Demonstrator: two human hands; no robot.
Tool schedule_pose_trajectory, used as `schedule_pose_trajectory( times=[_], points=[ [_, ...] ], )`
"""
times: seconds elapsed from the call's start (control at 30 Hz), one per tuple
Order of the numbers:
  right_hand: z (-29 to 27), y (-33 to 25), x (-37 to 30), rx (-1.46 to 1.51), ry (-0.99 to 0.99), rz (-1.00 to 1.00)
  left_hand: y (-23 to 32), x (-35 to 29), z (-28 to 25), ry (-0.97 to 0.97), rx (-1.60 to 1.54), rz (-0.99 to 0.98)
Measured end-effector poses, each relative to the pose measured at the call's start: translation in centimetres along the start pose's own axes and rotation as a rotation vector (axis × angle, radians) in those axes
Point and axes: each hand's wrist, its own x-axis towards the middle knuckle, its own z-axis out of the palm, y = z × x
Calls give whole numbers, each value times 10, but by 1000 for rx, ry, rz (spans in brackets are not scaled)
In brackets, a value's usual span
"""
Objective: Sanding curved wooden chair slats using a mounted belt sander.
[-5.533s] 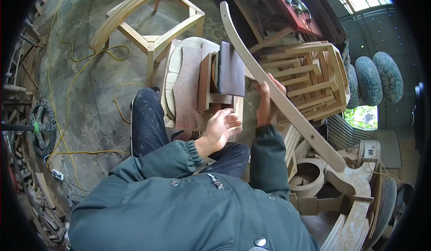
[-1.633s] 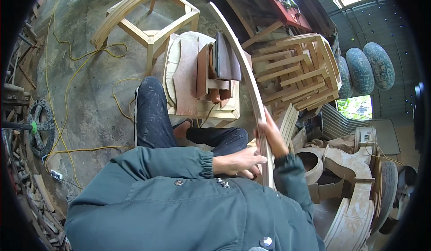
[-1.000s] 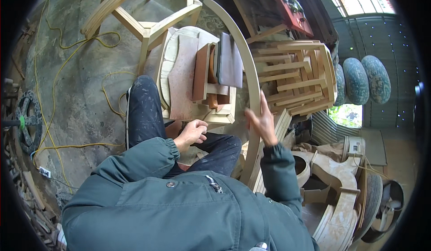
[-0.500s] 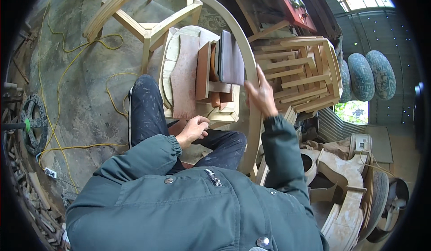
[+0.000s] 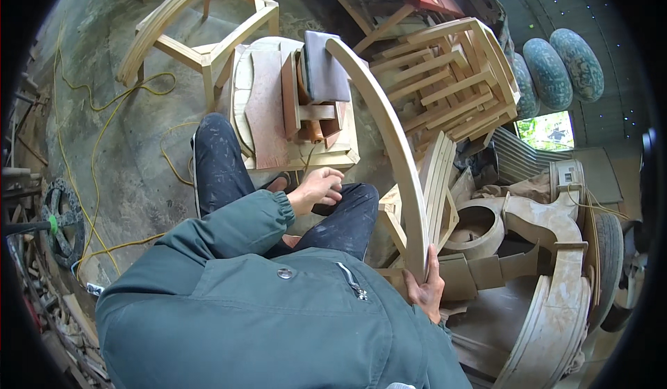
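My right hand (image 5: 425,290) grips the near end of a long curved wooden strip (image 5: 392,135), thumb along its side. From there the strip arcs up and away, and its far end overlaps a flat purple-grey pad (image 5: 326,66) in view; whether they touch I cannot tell. The pad stands on edge beside a reddish-brown wooden box frame (image 5: 290,97) with an orange rounded part (image 5: 315,132) inside. Over my lap, my left hand (image 5: 318,189) is half curled, fingers loosely apart, with nothing visible in it. The box frame rests on a pale wooden stand (image 5: 333,159) in front of my knees.
A curved wooden chair frame (image 5: 201,48) stands at the far left. Slatted wooden frames (image 5: 445,76) are stacked at the far right, with more curved pieces (image 5: 439,180) beside my strip. A yellow cord (image 5: 94,201) crosses the floor. Large carved parts (image 5: 556,250) lie at right.
My right hand has gone from partway along the curved strip to its near end and closed on it. The strip's near end has swung right. My left hand's fingers have loosened; the view has shifted.
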Motion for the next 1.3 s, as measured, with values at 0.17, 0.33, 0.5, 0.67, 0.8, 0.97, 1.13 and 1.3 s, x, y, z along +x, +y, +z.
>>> schedule_pose_trajectory(
  times=[0.17, 0.33, 0.5, 0.67, 0.8, 0.97, 1.13, 1.3],
  points=[
    [20, 10, 43, -223, 39, -200, -15, -11, -16, 45, 54, -36],
    [44, -16, 157, -225, -38, -347, -2, -17, -53, 191, 29, -4],
    [105, -51, 306, -317, -81, -522, 4, -11, -70, 272, -28, 87],
    [173, -117, 444, -572, -91, -391, 9, -9, -67, 271, 8, 96],
    [187, -153, 462, -625, -110, -369, 8, -8, -68, 242, 73, 121],
    [144, -111, 393, -644, -74, -545, 11, -16, -62, 266, 82, 127],
    [46, -57, 251, -627, -49, -627, 22, -22, -41, 189, 26, 102],
    [-21, -19, 104, -452, -101, -458, 48, -17, 4, -71, -294, 157]
  ],
)
